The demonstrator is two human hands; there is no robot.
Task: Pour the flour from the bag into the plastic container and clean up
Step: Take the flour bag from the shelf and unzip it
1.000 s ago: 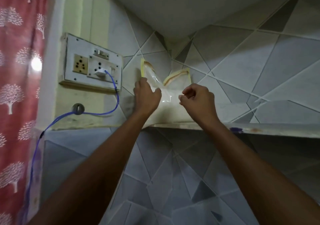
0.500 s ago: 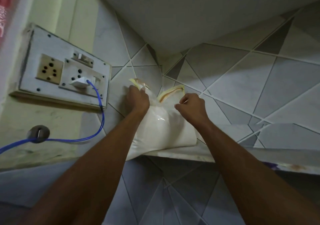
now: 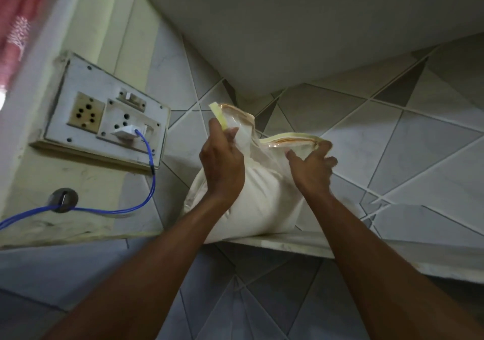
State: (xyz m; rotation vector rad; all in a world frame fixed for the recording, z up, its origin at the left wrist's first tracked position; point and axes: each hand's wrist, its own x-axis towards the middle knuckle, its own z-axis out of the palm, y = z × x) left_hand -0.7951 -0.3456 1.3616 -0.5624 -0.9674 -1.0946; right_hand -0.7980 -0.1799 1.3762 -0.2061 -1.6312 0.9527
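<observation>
- Two hands on one flour bag (image 3: 258, 208): the left hand (image 3: 222, 167) pinches the bag's clear neck just below its yellow zip strip (image 3: 218, 116), fingers curled round the gathered plastic; the right hand (image 3: 313, 168) grips the other end of the mouth, thumb and fingers closed on the strip near its corner.
- Bag is full and sagging, its base resting on the stone shelf (image 3: 379, 250) in the tiled corner, with the left lower end bulging past the shelf's front lip.
- Risk one: both grips sit on thin plastic at the top, none under the load. Lifting from there could let the film slide through the fingers or stretch at the neck, and the bag would likely drop off the lip.
- Risk two: the mouth looks partly open between the hands, though I cannot tell how far the zip is sealed. Tipping the bag forward off the shelf could spill flour down the wall tiles.
- Risk three: the switchboard (image 3: 104, 120) sits just left, with a white plug (image 3: 125, 134) and a blue cable (image 3: 146, 180) looping near the bag's left end. A swing leftward could snag the cable or dust the sockets.
- Plastic container is not in view, so the carry distance is unknown.
</observation>
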